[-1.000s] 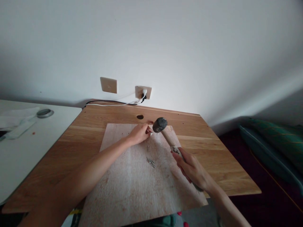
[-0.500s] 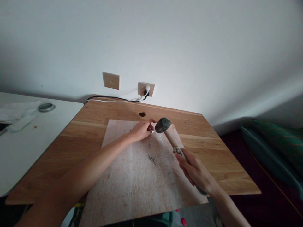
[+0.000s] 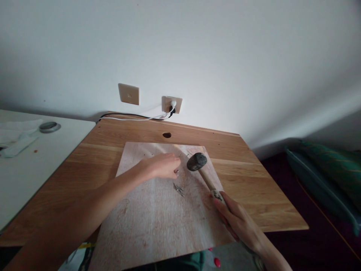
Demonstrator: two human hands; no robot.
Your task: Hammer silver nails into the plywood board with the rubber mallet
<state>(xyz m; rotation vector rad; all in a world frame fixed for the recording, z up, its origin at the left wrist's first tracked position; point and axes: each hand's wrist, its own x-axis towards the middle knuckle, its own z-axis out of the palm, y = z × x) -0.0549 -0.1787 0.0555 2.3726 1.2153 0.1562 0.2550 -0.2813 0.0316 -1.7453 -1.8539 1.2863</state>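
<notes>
My left hand (image 3: 167,165) reaches over the plywood board (image 3: 146,222), its fingers pinched together. A small shiny nail (image 3: 177,171) shows at those fingertips, mostly covered by them. Just nearer to me, several loose nails (image 3: 179,189) lie in a small pile on the board. My right hand (image 3: 235,216) is wrapped round the handle of a mallet (image 3: 196,162) with a dark head. The mallet is tilted, its head above the board's right part, close to the left fingers. Small nail-like specks (image 3: 188,154) show near the board's far edge.
Under the board is a wooden desktop (image 3: 254,195) with a cable hole (image 3: 167,135). Cables (image 3: 132,117) run along its back to a wall socket (image 3: 172,104). A white table (image 3: 25,173) with a roll of tape (image 3: 49,127) adjoins at left. Green cushions (image 3: 324,177) lie at right.
My left hand has moved nearer to me, from the board's far edge to where a single nail lay. The mallet and my right hand have lowered slightly.
</notes>
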